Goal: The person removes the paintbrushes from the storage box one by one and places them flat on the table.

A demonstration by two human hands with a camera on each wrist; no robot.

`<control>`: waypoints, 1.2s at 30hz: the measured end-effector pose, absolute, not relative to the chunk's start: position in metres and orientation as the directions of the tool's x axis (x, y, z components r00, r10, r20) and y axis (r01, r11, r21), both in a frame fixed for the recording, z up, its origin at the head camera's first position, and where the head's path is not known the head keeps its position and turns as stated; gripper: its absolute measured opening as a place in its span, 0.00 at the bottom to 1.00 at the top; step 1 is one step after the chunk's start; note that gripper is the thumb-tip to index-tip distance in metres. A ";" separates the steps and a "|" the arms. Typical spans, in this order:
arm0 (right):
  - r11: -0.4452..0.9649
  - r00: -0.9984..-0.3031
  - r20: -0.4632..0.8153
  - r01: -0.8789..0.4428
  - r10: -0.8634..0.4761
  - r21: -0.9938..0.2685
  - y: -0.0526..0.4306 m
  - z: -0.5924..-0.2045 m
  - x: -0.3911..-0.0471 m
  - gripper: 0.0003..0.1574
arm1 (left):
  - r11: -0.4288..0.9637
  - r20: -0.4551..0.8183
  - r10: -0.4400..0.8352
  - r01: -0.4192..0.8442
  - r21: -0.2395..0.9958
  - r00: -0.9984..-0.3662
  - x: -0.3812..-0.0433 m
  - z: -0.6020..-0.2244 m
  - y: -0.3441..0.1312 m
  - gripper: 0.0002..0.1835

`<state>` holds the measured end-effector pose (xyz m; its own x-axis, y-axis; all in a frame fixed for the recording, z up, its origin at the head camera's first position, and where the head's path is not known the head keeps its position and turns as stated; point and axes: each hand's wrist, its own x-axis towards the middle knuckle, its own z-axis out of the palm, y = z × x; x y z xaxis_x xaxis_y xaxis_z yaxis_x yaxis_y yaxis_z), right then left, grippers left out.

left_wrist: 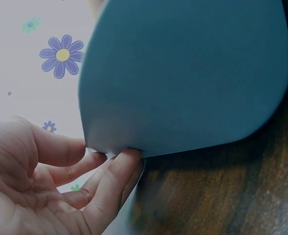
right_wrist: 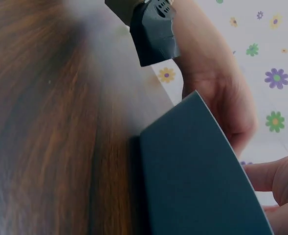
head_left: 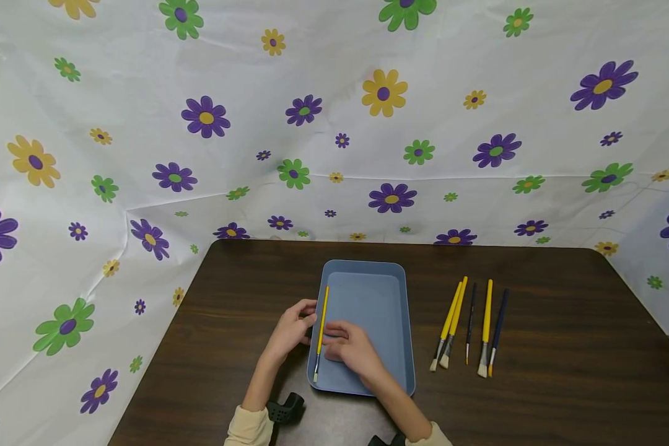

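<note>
A blue-grey tray [head_left: 370, 322] lies on the table. Inside it, along the left wall, rests a paintbrush [head_left: 321, 334] with a yellow handle, bristles towards the near side. My left hand [head_left: 287, 330] holds the tray's left side; the left wrist view shows the thumb and bent fingertips [left_wrist: 126, 156] against its edge. Over the tray, my right hand [head_left: 352, 351] has its relaxed fingers just right of the paintbrush, with no visible grip on it. In the right wrist view the tray's wall [right_wrist: 197, 181] hides part of that work.
On the brown table [head_left: 563, 347], right of the tray, several paintbrushes [head_left: 486, 328] with yellow or dark handles lie roughly side by side, bristles towards the near edge. A white flowered cloth [head_left: 334, 124] hangs behind the table.
</note>
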<state>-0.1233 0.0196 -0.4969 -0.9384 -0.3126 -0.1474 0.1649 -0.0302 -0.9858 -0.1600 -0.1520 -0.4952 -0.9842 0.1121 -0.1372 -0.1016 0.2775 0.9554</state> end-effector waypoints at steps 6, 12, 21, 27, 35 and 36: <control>-0.062 -0.947 -0.145 0.169 -0.286 -0.984 0.014 -0.498 -0.122 0.29 | 0.259 -0.136 0.125 -0.100 0.961 -0.983 -0.160 -0.495 -0.154 0.19; -0.051 -0.953 -0.151 0.169 -0.263 -0.984 0.009 -0.501 -0.120 0.27 | 0.270 -0.144 0.114 -0.109 0.957 -0.983 -0.160 -0.497 -0.153 0.20; 0.009 -0.959 -0.129 0.131 -0.251 -0.991 0.003 -0.503 -0.118 0.26 | 0.309 -0.145 0.076 -0.115 0.944 -0.986 -0.163 -0.499 -0.149 0.19; 0.030 -0.966 -0.108 0.104 -0.236 -0.994 -0.001 -0.503 -0.118 0.25 | 0.283 -0.149 0.105 -0.115 0.952 -0.983 -0.161 -0.496 -0.152 0.20; 0.020 -0.971 -0.096 0.094 -0.217 -0.995 -0.004 -0.503 -0.118 0.28 | 0.292 -0.146 0.106 -0.109 0.950 -0.984 -0.160 -0.496 -0.152 0.20; 0.022 -0.971 -0.099 0.096 -0.216 -0.995 -0.004 -0.503 -0.118 0.28 | 0.295 -0.144 0.105 -0.108 0.949 -0.984 -0.160 -0.496 -0.152 0.20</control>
<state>-0.1183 -0.0037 -0.5031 -0.9713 -0.2165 -0.0985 0.0960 0.0223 -0.9951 -0.1602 -0.1519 -0.4958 -0.9840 0.1048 -0.1441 -0.1076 0.2951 0.9494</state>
